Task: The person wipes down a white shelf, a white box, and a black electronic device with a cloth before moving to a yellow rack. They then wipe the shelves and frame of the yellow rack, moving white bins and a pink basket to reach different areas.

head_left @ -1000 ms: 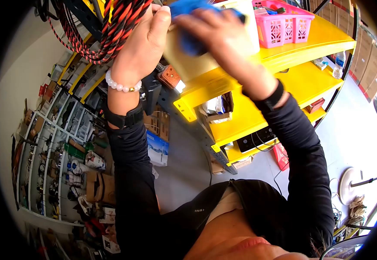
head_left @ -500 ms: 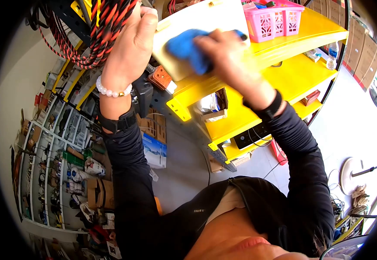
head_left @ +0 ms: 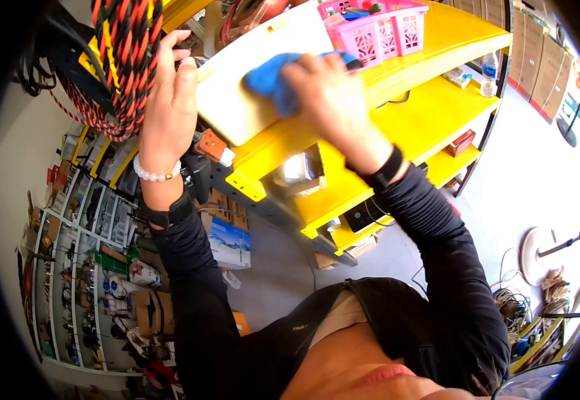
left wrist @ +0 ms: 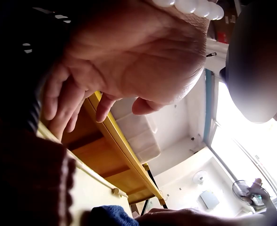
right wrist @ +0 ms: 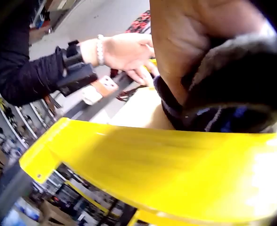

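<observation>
My right hand [head_left: 333, 100] grips a bunched blue cloth [head_left: 266, 79] against the broad face of a cream-coloured box-like piece [head_left: 226, 107] on the yellow shelf. Dark folds of the cloth show under the palm in the right wrist view. My left hand [head_left: 168, 110], with a white bead bracelet, is at the left side of the cream piece, its fingers loosely extended. Seen from the left wrist, that hand [left wrist: 133, 61] has its palm facing the camera and its fingers apart, holding nothing; the cloth [left wrist: 112, 215] appears at the bottom edge.
A pink basket [head_left: 376, 37] with small items stands right of the cream piece on the yellow shelf [head_left: 453, 33]. Coiled red-and-black twisted cable [head_left: 126, 67] hangs beside my left hand. An orange-brown socket [head_left: 211, 143] sits at the shelf's near corner. A bottle [head_left: 489, 75] stands lower right.
My right hand has drawn the cloth nearer my body across the cream face. My left fingers have opened out more. The whole head view has shifted, with shelf and basket further left.
</observation>
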Tool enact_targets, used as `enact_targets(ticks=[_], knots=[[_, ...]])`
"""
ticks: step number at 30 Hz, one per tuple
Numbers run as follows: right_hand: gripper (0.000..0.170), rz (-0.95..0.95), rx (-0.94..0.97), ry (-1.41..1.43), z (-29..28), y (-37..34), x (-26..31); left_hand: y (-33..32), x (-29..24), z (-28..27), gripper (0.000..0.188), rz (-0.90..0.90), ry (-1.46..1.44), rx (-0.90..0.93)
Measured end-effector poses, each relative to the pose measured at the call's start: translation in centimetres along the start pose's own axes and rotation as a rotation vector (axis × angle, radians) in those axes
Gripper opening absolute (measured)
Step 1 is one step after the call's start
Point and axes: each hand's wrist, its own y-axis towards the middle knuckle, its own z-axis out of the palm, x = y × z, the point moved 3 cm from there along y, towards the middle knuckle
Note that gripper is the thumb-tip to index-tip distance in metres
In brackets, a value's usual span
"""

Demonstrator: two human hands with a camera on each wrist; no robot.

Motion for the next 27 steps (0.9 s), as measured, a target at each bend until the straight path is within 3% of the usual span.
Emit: enact_targets(ticks=[1,4,5,7,10,13,15,17,21,23,25,27], knots=[[0.020,-0.043,0.067,0.031,0.9,-0.5,1.4,0.2,-0.2,0.3,0.040,-0.004,0.021,-0.011],[0.012,-0.475,0.204,0.061,2.1,-2.5,6.2,0.2,-1.3,1.2,0.038,0.010,0.195,-0.110],[0.012,-0.486,0.162,0.093,1.9,-2.4,6.6,0.1,-1.8,1.3,0.038,-0.028,0.258,-0.143],[0.013,-0.426,0.255,0.182,1.4,-2.0,4.7,-0.2,-1.0,2.1,0.037,-0.056,0.332,-0.195],[0.022,-0.296,0.211,0.028,-0.2,-2.8,-1.0,-0.5,-1.2,3.0,0.036,-0.159,0.306,-0.222],[0.023,-0.163,0.130,-0.063,-3.0,-3.8,-8.0,-0.8,-2.1,4.3,0.039,-0.113,0.400,-0.270],[0.029,-0.088,0.139,-0.094,-4.2,-4.6,-10.9,-0.6,-4.2,6.2,0.045,0.041,0.640,-0.240],[0.044,-0.072,0.176,-0.073,-4.6,-5.2,-11.9,-0.2,-6.5,8.9,0.048,0.199,0.621,-0.183],[0.063,-0.051,0.197,0.104,-6.1,-6.3,-12.0,1.7,-9.0,14.3,0.052,0.181,0.330,0.027],[0.061,-0.086,0.207,0.114,-5.8,-6.7,-13.4,3.1,-8.7,16.4,0.056,0.198,0.339,0.039],[0.045,-0.097,0.148,0.199,-6.3,-6.2,-15.7,4.0,-7.3,18.5,0.058,0.205,0.372,0.006],[0.040,-0.129,-0.119,0.221,-8.3,-4.4,-17.8,4.3,-6.9,19.2,0.059,0.203,0.359,-0.052]])
